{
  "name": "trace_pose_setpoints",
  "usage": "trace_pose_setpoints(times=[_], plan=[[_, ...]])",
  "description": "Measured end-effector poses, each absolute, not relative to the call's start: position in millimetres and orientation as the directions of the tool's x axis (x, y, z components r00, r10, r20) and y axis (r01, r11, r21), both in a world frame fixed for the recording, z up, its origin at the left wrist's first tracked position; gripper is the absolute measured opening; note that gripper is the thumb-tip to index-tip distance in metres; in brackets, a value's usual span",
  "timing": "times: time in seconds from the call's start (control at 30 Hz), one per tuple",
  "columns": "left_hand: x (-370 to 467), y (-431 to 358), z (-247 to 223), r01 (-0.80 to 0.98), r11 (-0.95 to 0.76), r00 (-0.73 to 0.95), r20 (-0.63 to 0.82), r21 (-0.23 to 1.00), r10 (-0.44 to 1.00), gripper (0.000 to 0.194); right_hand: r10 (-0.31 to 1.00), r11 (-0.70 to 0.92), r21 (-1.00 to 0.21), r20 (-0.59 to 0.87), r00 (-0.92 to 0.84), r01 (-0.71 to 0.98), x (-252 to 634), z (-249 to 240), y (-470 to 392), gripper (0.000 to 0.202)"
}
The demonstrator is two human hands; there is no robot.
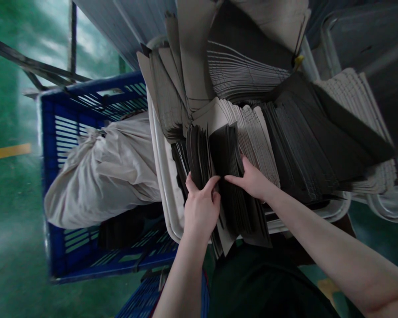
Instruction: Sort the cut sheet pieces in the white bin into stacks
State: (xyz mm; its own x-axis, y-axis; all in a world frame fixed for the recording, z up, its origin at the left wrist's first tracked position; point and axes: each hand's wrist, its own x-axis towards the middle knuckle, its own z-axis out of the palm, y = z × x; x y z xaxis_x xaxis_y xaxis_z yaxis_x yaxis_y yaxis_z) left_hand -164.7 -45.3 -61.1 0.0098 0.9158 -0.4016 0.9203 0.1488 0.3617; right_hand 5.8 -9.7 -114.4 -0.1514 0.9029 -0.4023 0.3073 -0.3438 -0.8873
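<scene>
My left hand [201,207] is closed on a bundle of thin dark sheets [199,150], with its thumb reaching right. Beside it, my right hand [254,180] grips another stack of dark sheets [235,205] along its right side, its thumb lying across the top. Both thumbs almost meet over the gap between the two bundles. These sheets stand on edge in a white tub [159,176]. Pale sheets with rounded ends [252,128] stand just behind my right hand. Both hands' other fingertips are partly hidden among the sheets.
To the left, a blue crate [48,185] holds a tied pale cloth sack [109,172]. More dark sheets [321,132] fan out on the right. A large bundle [245,66] lies at the back, and a grey metal tray [371,44] stands at the far right.
</scene>
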Motion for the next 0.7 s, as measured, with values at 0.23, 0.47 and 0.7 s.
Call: trace_pose_setpoints(times=[0.23, 0.47, 0.7], plan=[[-160, -38, -63, 0.942, 0.169, -0.033, -0.423, 0.289, 0.906, 0.051, 0.886, -0.369, -0.907, -0.409, -0.218, 0.201, 6, -111, -9, 0.064], [-155, -44, -66, 0.925, 0.246, -0.119, -0.391, 0.291, 0.913, 0.056, 0.873, -0.378, -0.908, -0.415, -0.255, 0.183, 8, -113, -10, 0.056], [-158, -44, -68, 0.923, 0.236, -0.111, -0.378, 0.304, 0.919, 0.055, 0.869, -0.393, -0.905, -0.423, -0.256, 0.161, 9, -114, -10, 0.055]])
